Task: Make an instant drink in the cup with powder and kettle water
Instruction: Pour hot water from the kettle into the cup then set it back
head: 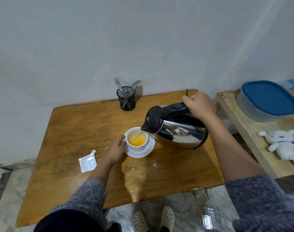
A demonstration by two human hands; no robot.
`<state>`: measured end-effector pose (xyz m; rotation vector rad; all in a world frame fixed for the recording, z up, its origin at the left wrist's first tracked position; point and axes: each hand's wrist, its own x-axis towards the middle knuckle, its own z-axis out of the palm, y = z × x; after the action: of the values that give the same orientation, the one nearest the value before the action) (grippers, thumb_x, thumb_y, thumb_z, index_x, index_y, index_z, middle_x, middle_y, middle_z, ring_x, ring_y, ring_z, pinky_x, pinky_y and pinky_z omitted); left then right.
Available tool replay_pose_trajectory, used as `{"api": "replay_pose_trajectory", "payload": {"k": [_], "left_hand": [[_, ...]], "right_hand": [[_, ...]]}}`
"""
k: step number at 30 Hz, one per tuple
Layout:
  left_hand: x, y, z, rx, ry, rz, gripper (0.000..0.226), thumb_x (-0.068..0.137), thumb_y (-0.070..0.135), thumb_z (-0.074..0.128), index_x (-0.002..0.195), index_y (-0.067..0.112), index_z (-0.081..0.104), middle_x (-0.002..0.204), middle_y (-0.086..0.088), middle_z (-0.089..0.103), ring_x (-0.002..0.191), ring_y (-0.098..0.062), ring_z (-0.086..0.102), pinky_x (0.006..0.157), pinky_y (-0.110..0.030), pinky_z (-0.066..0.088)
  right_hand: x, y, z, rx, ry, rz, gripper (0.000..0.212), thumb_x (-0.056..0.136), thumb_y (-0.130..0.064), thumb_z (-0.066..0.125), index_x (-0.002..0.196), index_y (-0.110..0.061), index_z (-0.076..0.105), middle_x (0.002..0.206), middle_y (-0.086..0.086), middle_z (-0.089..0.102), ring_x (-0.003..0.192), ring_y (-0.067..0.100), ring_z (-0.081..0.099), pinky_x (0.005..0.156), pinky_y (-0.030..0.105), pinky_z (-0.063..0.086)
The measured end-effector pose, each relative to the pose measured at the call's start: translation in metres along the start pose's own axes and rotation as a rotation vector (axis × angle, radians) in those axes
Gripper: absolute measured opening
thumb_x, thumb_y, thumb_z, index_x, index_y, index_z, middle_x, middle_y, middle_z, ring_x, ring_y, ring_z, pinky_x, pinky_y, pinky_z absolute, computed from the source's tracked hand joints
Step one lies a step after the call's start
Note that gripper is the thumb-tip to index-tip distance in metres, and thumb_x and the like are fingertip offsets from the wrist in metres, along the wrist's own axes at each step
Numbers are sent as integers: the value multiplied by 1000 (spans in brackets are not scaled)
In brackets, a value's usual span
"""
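Cup [137, 140] on saucer [140, 152], mid-table [75, 131], part-filled orange. Left hand [115, 150] curled at its handle side. Right hand [199, 104] clamped on kettle [176, 129] handle, tipped, pouring in.

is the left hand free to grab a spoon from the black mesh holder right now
Probably not yet. The left hand is steadying the cup while the right hand pours from the kettle. The path to the mesh holder looks open across bare table, but letting go mid-pour seems risky.
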<state>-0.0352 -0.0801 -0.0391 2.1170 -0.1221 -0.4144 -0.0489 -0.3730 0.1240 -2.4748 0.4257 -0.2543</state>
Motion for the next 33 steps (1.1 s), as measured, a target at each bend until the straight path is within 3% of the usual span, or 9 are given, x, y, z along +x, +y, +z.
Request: {"api": "replay_pose_trajectory", "payload": {"k": [13, 33], "left_hand": [[1, 2, -1, -2, -13, -30, 25, 97, 21, 36, 114, 15, 54, 120, -10, 55, 111, -24, 50, 94, -37, 40], [4, -1, -2, 21, -20, -16, 22, 97, 21, 36, 106, 16, 56, 114, -13, 56, 106, -27, 51, 90, -39, 41]], "right_hand": [[0, -4, 3, -13, -26, -21, 47, 81, -32, 47, 39, -18, 34, 40, -3, 29, 40, 19, 28, 50, 26, 27], [0, -8, 5, -18, -27, -21, 44, 78, -33, 46, 38, -17, 36, 40, 0, 34, 44, 23, 35, 54, 32, 32]]}}
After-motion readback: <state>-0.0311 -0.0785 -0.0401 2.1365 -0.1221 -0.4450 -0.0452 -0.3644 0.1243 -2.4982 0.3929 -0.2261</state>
